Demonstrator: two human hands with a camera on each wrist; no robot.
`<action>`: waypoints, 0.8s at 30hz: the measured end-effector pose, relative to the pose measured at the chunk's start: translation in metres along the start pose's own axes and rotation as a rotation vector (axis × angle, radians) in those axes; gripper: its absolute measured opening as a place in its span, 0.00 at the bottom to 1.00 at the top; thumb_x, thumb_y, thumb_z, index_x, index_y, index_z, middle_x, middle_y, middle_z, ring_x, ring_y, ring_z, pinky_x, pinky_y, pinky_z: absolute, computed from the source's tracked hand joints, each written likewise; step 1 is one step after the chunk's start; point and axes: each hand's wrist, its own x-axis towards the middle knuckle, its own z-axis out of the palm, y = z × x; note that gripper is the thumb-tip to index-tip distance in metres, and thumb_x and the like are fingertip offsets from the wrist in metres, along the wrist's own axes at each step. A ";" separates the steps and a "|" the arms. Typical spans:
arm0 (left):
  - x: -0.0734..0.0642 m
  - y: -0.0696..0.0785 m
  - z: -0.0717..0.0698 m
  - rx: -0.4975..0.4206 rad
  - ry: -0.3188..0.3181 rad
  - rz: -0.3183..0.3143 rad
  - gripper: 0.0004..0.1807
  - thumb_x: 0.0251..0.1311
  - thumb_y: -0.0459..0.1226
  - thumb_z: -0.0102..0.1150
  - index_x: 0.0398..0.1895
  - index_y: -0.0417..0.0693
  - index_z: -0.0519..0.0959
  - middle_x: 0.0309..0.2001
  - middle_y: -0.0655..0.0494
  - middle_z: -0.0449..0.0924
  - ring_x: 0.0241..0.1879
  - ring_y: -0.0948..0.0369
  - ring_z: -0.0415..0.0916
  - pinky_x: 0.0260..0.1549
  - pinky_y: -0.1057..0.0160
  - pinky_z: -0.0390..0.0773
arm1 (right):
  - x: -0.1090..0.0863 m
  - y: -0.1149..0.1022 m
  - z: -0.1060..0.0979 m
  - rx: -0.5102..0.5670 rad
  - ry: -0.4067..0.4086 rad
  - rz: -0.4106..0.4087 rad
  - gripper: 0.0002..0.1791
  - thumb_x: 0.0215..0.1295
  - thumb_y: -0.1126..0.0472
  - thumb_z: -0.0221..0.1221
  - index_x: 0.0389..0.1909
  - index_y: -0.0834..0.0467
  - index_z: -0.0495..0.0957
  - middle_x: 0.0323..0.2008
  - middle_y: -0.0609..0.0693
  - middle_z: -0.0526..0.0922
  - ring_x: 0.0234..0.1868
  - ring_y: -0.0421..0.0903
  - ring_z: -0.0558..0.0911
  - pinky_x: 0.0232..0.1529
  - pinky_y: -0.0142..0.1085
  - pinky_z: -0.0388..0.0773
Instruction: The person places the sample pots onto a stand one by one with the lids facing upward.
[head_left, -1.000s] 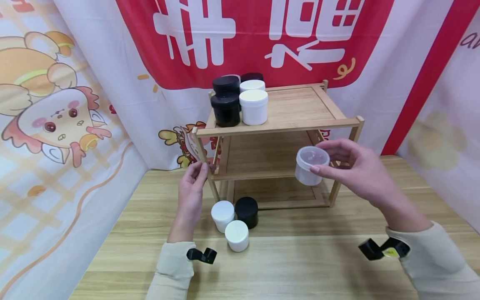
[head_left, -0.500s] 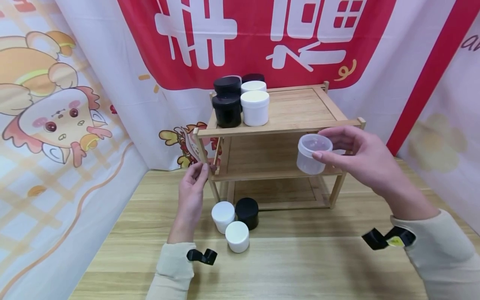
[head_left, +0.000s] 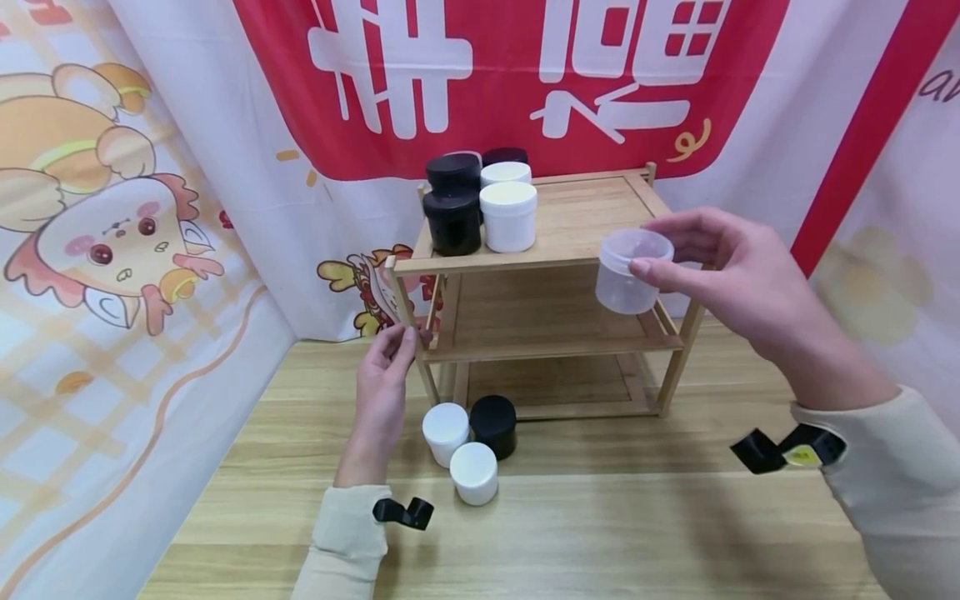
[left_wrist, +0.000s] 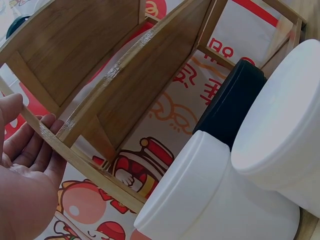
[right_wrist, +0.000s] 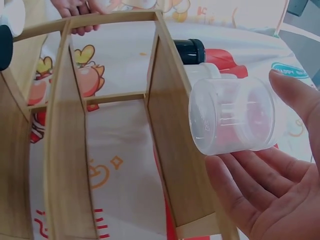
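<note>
My right hand pinches a clear plastic jar by its rim, thumb in front and fingers behind. The jar is held upright before the right part of the wooden shelf rack's top front rail. In the right wrist view the see-through jar looks empty. At the rack's left front post, my left hand grips the wood between thumb and fingers. On the rack's top left stand black jars and white jars, partly hiding others behind.
On the table in front of the rack stand a black jar and two white jars, close to my left forearm. The rack has two lower shelves. Printed cloth hangs behind and at both sides.
My right hand has risen with the clear jar, from the middle shelf's front up to the top rail's height. The left hand stays on the post.
</note>
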 end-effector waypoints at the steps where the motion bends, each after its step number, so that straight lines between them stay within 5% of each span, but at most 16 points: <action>1: 0.000 0.000 0.000 0.001 -0.001 0.000 0.26 0.82 0.49 0.55 0.74 0.47 0.71 0.72 0.48 0.74 0.72 0.60 0.72 0.81 0.57 0.65 | 0.001 -0.002 -0.001 -0.003 0.006 -0.002 0.34 0.66 0.35 0.71 0.69 0.42 0.77 0.60 0.46 0.86 0.52 0.37 0.87 0.45 0.25 0.86; 15: 0.002 -0.002 -0.002 0.009 -0.005 -0.002 0.26 0.82 0.50 0.55 0.74 0.48 0.71 0.68 0.53 0.76 0.72 0.61 0.72 0.81 0.58 0.66 | 0.015 -0.027 -0.009 0.120 0.040 -0.072 0.32 0.66 0.45 0.75 0.67 0.50 0.80 0.49 0.39 0.91 0.44 0.38 0.91 0.43 0.22 0.87; 24: 0.003 -0.002 -0.002 -0.005 -0.011 0.001 0.26 0.82 0.48 0.55 0.75 0.45 0.70 0.67 0.52 0.78 0.71 0.60 0.74 0.80 0.57 0.67 | 0.027 -0.043 -0.018 0.099 0.060 -0.037 0.32 0.64 0.40 0.75 0.67 0.45 0.81 0.44 0.38 0.90 0.39 0.43 0.90 0.43 0.25 0.82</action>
